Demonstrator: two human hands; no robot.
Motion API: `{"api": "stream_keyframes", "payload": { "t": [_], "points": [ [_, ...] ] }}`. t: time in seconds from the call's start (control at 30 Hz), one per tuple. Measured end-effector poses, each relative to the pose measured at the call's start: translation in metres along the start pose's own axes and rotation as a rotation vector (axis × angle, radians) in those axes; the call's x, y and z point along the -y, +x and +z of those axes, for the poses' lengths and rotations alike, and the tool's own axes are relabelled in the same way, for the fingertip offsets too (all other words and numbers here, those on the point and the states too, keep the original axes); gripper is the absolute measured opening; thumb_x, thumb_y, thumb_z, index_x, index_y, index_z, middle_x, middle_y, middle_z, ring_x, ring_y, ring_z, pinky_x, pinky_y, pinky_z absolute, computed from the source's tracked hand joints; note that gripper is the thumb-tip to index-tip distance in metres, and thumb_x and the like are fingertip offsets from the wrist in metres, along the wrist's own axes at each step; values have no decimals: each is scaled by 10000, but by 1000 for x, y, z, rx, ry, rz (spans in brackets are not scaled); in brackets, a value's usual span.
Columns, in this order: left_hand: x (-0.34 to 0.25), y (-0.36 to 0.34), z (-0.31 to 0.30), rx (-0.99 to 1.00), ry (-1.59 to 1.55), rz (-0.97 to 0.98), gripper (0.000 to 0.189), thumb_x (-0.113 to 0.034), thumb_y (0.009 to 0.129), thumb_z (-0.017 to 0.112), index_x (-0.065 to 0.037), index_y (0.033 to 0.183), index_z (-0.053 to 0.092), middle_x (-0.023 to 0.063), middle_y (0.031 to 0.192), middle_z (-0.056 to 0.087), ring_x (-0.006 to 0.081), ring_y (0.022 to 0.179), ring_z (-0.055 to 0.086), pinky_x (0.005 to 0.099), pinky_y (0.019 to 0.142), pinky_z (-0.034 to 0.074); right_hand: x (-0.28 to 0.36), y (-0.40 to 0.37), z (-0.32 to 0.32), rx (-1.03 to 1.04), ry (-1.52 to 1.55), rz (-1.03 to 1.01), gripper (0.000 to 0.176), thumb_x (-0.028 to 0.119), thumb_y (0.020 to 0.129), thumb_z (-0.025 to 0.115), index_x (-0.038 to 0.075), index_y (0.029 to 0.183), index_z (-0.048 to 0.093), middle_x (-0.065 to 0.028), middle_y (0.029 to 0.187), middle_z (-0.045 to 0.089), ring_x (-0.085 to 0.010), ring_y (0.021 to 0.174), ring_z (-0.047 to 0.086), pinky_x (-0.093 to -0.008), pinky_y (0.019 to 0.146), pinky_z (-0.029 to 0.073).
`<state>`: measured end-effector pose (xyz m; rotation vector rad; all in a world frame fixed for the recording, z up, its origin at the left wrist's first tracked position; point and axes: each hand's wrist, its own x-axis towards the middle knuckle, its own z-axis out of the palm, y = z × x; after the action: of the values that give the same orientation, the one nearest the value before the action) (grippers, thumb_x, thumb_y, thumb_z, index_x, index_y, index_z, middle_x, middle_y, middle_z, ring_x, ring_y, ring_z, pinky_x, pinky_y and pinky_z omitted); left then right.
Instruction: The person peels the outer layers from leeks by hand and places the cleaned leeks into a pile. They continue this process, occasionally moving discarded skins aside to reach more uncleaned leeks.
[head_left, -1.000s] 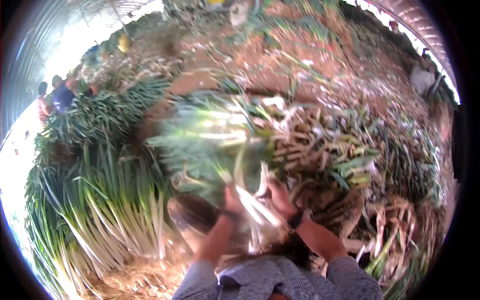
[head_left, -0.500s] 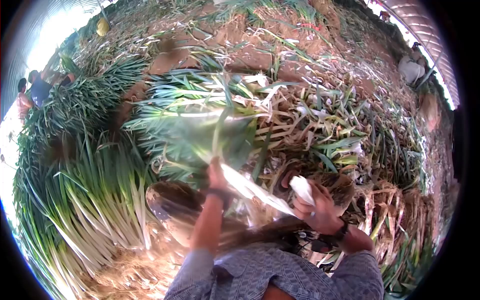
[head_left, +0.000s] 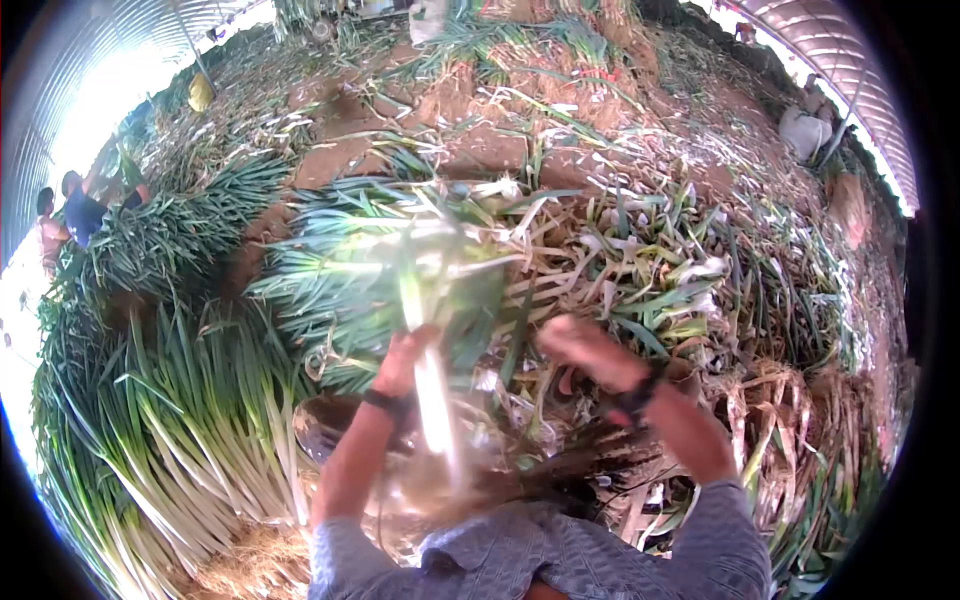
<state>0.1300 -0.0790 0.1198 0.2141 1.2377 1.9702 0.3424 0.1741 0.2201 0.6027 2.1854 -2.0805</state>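
My left hand point(head_left: 405, 360) is closed around a long green onion point(head_left: 432, 405) at about the middle of its stalk. The white root end points down toward my lap, and the green leaves reach up and forward, smeared by motion. My right hand point(head_left: 588, 350) is apart from the onion, above the near edge of a heap of trimmed leaves and peelings point(head_left: 655, 240). Motion blurs its fingers, so I cannot make out their pose or anything in them. Beyond my left hand lies a pile of green onions point(head_left: 340, 235) with leaves pointing left.
A row of green onions with clean white stalks point(head_left: 215, 430) lies at my left. Unpeeled, brownish stalks point(head_left: 790, 430) stand at my right. Two people point(head_left: 82, 210) are at the far left, by more green onions. A white sack point(head_left: 803, 132) sits at the far right.
My left hand has swung the onion from a slant to nearly upright. My right hand, earlier closed on a white piece near the root end, has moved up and away from the stalk.
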Motion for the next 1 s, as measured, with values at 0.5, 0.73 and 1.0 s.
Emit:
{"api": "stream_keyframes", "payload": {
  "t": [0.5,0.73,1.0],
  "points": [
    [78,-216,-10,255,337,-192,855,-200,868,758,-39,1530,240,178,1347,498,180,1031,626,314,781,595,-64,20,158,-97,887,31,614,399,826,740,-23,1212,518,-130,991,633,-241,921,645,-376,831,543],
    [92,-256,-23,202,314,401,744,-376,943,635,-3,1499,311,157,1237,592,171,828,650,225,639,585,25,23,169,-81,966,-233,548,380,937,648,13,1314,496,-122,1134,621,-265,966,640,-406,795,554],
    [-147,-315,-129,-423,142,833,605,-407,935,631,-18,1368,464,198,1155,632,224,913,689,298,666,634,216,51,321,867,162,-966,883,282,845,779,-4,1501,262,-270,1371,504,-337,1217,563,-490,996,509]
  ]
}}
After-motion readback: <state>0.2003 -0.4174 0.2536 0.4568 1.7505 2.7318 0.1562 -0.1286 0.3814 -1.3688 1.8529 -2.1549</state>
